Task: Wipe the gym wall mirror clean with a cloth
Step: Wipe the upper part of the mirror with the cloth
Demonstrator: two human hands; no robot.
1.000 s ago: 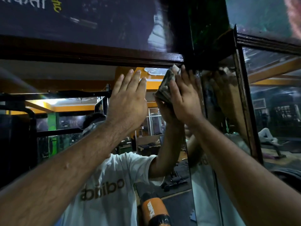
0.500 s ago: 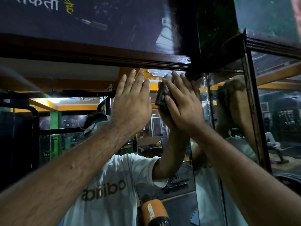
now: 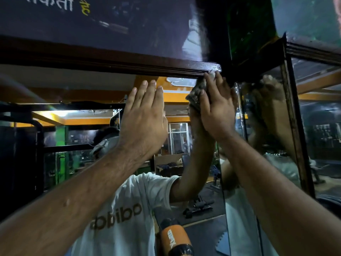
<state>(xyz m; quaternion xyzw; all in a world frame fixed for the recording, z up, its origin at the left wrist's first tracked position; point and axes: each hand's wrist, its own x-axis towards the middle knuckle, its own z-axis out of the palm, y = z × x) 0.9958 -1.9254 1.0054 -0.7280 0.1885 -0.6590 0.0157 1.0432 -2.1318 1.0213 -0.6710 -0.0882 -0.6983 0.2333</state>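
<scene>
The mirror (image 3: 88, 85) fills the wall before you, its unwiped glass spreading left and down from the top right corner under the dark wooden frame (image 3: 129, 67). Your right hand (image 3: 217, 109) presses the crumpled cloth (image 3: 196, 95) flat there, fingers extended. Your left hand (image 3: 145, 117), open and empty, braces just beside it.

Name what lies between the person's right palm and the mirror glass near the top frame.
In the head view, a crumpled cloth lies there: the right hand presses it flat against the mirror, just under the dark wooden frame.
</scene>
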